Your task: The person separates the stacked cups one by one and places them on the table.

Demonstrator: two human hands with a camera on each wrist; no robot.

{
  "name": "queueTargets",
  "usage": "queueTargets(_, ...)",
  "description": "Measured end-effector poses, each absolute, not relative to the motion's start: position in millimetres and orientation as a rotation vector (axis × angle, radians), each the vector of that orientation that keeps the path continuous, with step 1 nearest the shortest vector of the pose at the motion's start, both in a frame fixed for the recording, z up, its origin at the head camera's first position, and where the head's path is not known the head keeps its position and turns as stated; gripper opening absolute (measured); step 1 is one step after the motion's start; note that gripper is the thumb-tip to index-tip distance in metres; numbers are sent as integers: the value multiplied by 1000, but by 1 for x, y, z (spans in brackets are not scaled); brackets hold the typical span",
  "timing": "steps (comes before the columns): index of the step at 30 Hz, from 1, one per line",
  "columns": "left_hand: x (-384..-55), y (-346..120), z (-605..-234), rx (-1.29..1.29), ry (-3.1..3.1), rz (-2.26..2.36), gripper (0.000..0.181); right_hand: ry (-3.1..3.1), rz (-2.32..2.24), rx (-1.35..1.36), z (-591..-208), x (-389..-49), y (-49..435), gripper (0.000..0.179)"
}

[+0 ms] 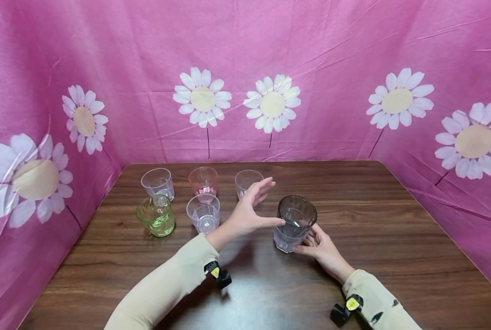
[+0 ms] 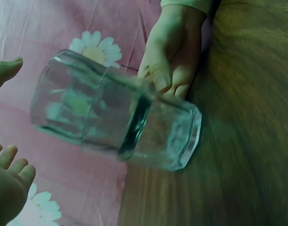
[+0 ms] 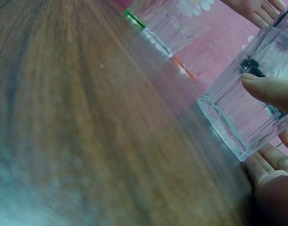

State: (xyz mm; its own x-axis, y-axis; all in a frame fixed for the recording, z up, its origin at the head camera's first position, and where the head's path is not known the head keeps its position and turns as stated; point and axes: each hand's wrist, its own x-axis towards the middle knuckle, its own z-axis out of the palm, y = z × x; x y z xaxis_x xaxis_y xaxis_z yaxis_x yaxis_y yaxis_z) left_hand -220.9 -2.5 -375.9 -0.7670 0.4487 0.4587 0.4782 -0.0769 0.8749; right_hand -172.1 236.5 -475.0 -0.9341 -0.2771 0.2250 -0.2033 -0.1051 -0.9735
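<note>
A dark grey see-through cup sits nested in a clear faceted cup, the two forming one short stack. My right hand grips the clear cup low on its side, thumb in front and fingers round the back. In the right wrist view the thumb presses on the clear wall. Left of the stack, my left hand is spread wide, its thumb tip overlapping the dark rim in the head view. In the left wrist view, the left hand's fingers stand apart from the stack.
On the table's left half stand a green cup, a pink cup and several clear cups, among them a front one, a back-left one and one partly behind my left hand. A pink flowered cloth surrounds the wooden table.
</note>
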Motion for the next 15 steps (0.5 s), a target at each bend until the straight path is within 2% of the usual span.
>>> queueTargets(15, -220, 29, -390, -1078, -2203, -2062, 94, 2028, -2246, -528, -475, -172, 238, 76)
